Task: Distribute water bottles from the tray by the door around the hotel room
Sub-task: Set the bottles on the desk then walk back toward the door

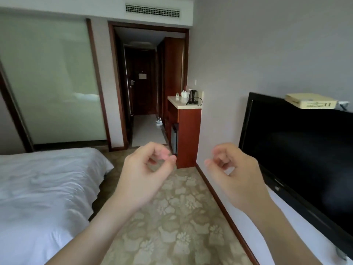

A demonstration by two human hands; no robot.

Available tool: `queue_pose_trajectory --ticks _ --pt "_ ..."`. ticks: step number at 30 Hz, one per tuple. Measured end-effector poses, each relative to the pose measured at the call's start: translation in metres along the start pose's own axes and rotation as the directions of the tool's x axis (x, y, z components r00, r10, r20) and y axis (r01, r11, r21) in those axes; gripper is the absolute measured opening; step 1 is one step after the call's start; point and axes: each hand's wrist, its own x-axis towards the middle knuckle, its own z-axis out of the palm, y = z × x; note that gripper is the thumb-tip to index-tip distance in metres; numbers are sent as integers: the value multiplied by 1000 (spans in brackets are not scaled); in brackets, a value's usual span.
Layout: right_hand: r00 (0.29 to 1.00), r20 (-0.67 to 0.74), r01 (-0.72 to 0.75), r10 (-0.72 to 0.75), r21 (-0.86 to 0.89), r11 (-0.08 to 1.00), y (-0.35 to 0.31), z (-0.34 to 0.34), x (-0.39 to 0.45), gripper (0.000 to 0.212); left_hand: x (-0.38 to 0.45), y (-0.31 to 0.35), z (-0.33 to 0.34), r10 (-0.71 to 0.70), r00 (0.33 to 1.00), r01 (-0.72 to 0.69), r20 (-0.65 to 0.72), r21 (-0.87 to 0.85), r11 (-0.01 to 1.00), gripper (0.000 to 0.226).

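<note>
Far down the entry hallway, a small cluster of water bottles [159,121] stands on the pale floor beside the wooden wardrobe; the tray under them is too small to make out. My left hand [145,169] is raised in front of me over the carpet, fingers loosely curled, thumb near the index finger, holding nothing. At the same height, my right hand [233,169] is also loosely curled and empty. Both hands are far from the bottles.
A white bed [44,188] fills the left. A black TV [298,150] with a beige box [311,101] on top stands at the right. A wooden cabinet [188,138] carries a black kettle [193,96] and cups. Patterned carpet [177,226] leads to the doorway.
</note>
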Motion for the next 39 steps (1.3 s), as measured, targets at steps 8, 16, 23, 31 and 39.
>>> queue_pose_trajectory --ticks 8,16,23,31,39 --pt "991 117 47 -58 95 994 49 111 101 15 72 -100 -16 -81 990 86 -118 33 996 13" --pt "986 145 55 -85 201 978 146 197 263 14 208 -207 20 -126 974 137 -191 47 990 15" --pt "974 171 108 -146 214 971 204 279 389 16 314 -302 31 -160 960 187 -229 99 977 15" --pt "961 230 109 -151 185 977 267 403 522 18 433 -450 21 -195 947 227 -255 102 969 10" --pt "974 204 69 -94 129 989 308 521 691 16 607 -607 5 -184 963 201 -195 71 977 9"
